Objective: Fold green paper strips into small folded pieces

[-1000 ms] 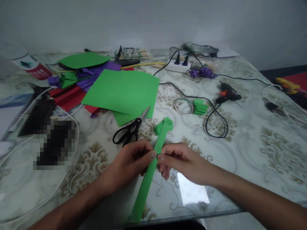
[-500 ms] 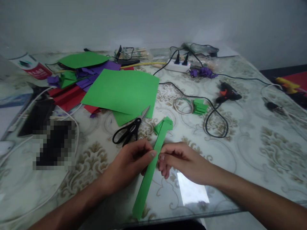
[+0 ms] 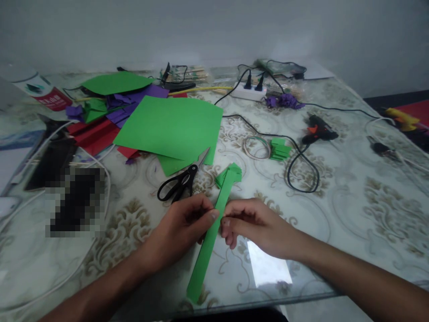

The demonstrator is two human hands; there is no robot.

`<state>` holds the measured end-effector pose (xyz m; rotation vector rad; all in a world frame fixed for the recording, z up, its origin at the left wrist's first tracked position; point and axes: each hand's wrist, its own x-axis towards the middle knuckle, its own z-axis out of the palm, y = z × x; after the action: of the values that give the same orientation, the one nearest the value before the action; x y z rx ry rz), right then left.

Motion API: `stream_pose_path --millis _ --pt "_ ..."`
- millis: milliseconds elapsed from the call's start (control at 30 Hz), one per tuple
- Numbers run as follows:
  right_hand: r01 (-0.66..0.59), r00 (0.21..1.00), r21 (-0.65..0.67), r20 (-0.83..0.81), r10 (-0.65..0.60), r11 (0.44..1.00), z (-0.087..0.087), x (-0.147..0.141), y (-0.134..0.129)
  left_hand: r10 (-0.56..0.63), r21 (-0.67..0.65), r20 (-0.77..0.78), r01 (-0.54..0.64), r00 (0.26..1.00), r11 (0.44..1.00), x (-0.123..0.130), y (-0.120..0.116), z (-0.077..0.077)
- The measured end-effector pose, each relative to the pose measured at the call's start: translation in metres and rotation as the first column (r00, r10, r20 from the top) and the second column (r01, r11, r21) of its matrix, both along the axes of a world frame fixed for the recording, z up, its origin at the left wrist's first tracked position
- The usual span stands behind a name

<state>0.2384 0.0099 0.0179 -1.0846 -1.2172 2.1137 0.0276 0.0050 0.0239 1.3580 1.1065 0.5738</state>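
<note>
In the head view, the left hand pinched a long green paper strip between thumb and forefinger. The right hand, fingers curled, met the strip's other edge with its fingertips; whether it gripped the paper or merely touched it could not fairly be told, the view being rather dim. The strip slanted between the two hands, its near end running down toward the person, past the left fingers. Its far end lay over a small green paper bundle on the counter, just beyond the hands.

Just beyond the left hand lay black-handled scissors, their tip pointing away over the edge of the large green sheets. Farther off on that side were red paper and purple paper. Beyond the right hand sat a folded green piece beside a pale ring. Farther out to the right was a black glue gun with an orange trigger, and well beyond both hands a white power strip held two black plugs.
</note>
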Motion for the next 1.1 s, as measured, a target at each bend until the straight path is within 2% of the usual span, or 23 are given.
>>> stream_pose_path --millis 167,433,733,867,1100 --pt "-0.013 0.999 0.022 0.037 0.012 1.000 -0.0025 -0.0009 -0.0013 -0.006 0.027 -0.049 0.007 0.999 1.000 0.0016 -0.0010 0.0004" --pt "-0.015 0.999 0.022 0.043 0.014 1.000 -0.0030 -0.0009 -0.0004 -0.011 0.041 -0.039 0.013 0.999 0.999 0.0016 -0.0012 -0.0006" --pt "0.008 0.999 0.015 0.041 -0.009 1.000 -0.0026 -0.0007 -0.0016 -0.001 -0.025 0.013 0.001 1.000 1.000 0.0027 -0.0018 0.0002" --pt "0.036 0.999 0.019 0.031 -0.037 0.999 -0.0033 -0.0011 0.0000 -0.006 -0.054 0.049 0.009 0.999 0.999 0.0028 -0.0011 0.0027" --pt "0.087 0.995 0.052 0.037 -0.089 0.995 -0.0016 -0.0018 0.0021 -0.013 -0.030 -0.001 0.013 1.000 0.999 0.0005 -0.0013 0.0029"
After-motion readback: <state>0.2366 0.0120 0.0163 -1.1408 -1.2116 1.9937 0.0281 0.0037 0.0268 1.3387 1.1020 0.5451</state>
